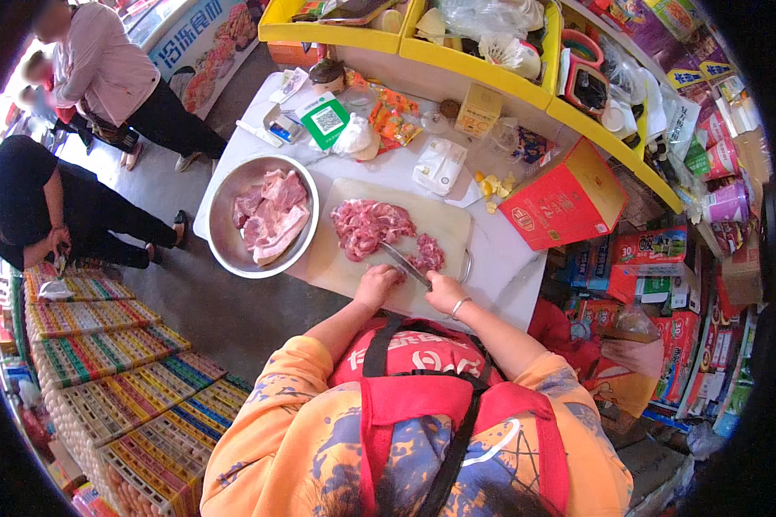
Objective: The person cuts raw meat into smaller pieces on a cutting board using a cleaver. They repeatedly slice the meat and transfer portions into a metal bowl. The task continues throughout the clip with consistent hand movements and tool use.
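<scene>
My right hand (pixel 445 292) grips the handle of a kitchen knife (pixel 403 263), its blade slanting up and left over a pale cutting board (pixel 355 194). Close by the blade, my left hand (pixel 381 284) rests low on the board with fingers bent; a bit of meat shows at its fingertips. Beyond the knife lies a large heap of cut raw meat (pixel 370 226). A smaller pile of chopped meat (pixel 428 252) sits to the right of the blade. At the board's left stands a steel bowl (pixel 216 242) containing large raw pieces of meat (pixel 275 213).
A red box (pixel 559 203) stands at the table's right. A white tissue pack (pixel 440 166), fruit peels (pixel 495 187) and a green printed-code card (pixel 323 121) lie behind the board. Yellow-edged shelving (pixel 478 71) borders the back. Egg trays (pixel 123 362) and other people stand left.
</scene>
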Available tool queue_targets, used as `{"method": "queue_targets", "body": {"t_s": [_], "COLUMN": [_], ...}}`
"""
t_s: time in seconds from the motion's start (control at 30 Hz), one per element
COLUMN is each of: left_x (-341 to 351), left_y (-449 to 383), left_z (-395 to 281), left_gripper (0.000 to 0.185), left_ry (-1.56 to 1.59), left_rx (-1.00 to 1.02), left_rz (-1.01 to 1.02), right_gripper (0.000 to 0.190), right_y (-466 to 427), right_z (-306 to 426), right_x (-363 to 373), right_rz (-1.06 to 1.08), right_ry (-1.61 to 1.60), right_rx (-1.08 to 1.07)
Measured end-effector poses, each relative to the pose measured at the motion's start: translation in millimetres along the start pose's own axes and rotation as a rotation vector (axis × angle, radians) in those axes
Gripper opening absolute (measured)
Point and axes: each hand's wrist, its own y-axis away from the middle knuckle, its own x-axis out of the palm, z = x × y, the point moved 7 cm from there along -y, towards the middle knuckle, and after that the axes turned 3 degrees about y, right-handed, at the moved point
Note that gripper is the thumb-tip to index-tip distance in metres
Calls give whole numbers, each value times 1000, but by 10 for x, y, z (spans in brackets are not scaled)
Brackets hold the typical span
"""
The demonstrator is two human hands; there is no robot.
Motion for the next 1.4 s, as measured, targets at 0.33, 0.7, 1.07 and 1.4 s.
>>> {"method": "queue_targets", "body": {"t_s": [0.33, 0.7, 1.07, 1.4], "left_x": [-19, -264, -172, -19], "left_y": [20, 127, 64, 152], "left_z": [-23, -154, -135, -62], "left_gripper": [14, 21, 16, 22], "left_ry": [-99, 81, -103, -199], "left_rx": [34, 19, 54, 188], "left_rz": [-77, -95, 17, 67], "right_gripper": [22, 26, 20, 22], "right_y": [303, 96, 142, 220], "right_z": [-72, -30, -47, 70], "right_x": [32, -234, -53, 0], "right_rz": [174, -21, 77, 193], "right_ry": [93, -62, -30, 140], "right_rx": [114, 43, 40, 83]}}
